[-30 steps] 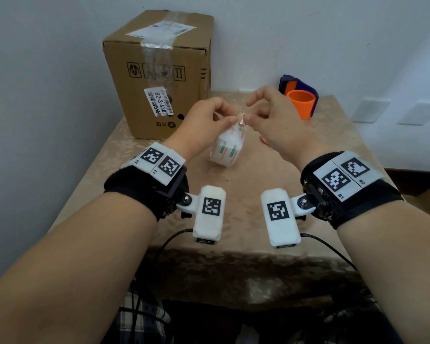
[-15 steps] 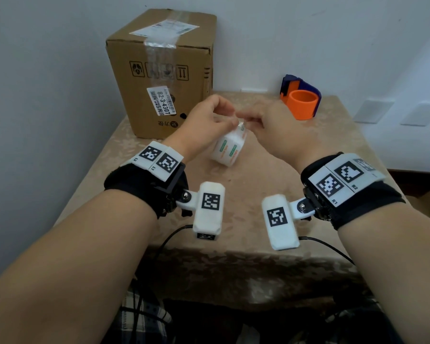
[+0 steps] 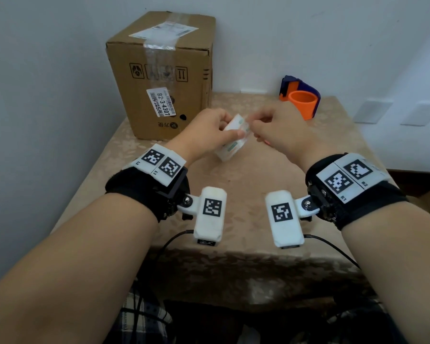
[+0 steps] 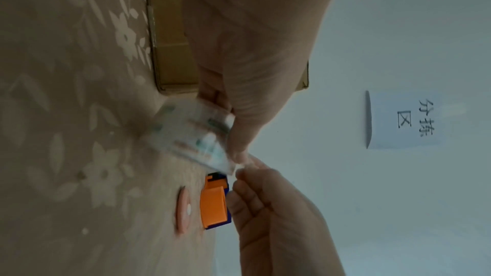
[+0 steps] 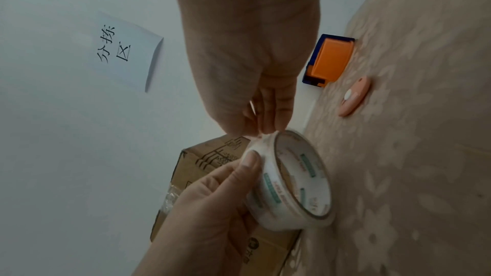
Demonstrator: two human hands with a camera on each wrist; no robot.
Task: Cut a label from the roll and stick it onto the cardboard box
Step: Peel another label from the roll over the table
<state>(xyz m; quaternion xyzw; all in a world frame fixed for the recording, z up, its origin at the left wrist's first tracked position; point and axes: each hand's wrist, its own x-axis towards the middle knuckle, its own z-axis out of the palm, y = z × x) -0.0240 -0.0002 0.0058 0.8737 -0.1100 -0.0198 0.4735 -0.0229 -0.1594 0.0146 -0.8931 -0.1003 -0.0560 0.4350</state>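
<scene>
From the head camera, two bare forearms reach forward over a desk [image 3: 159,244] covered in beige floral cloth. The left hand [image 3: 204,135] holds a white roll of printed labels [image 3: 231,147] above the middle of the desk, thumb lying across its top. The right hand [image 3: 281,135] has its fingers curled and pinches the roll's loose end. A tall brown cardboard box [image 3: 164,70] with clear tape and a white sticker stands behind at the left, against the wall. An orange and blue tape dispenser [image 3: 301,100] sits at the back right.

From the left wrist camera, the left hand's fingers [image 4: 212,96] wrap the blurred roll [image 4: 191,131], while the right hand [image 4: 268,203] nips its free end. A small peach-coloured oval cutter [image 4: 183,209] lies on the desk beside the dispenser [image 4: 215,207].

From the right wrist camera, the right hand's fingertips [image 5: 268,125] pinch the label end at the roll's rim [image 5: 292,182]; the left hand [image 5: 212,203] grips the roll from the side, just in front of the box [image 5: 186,175].
</scene>
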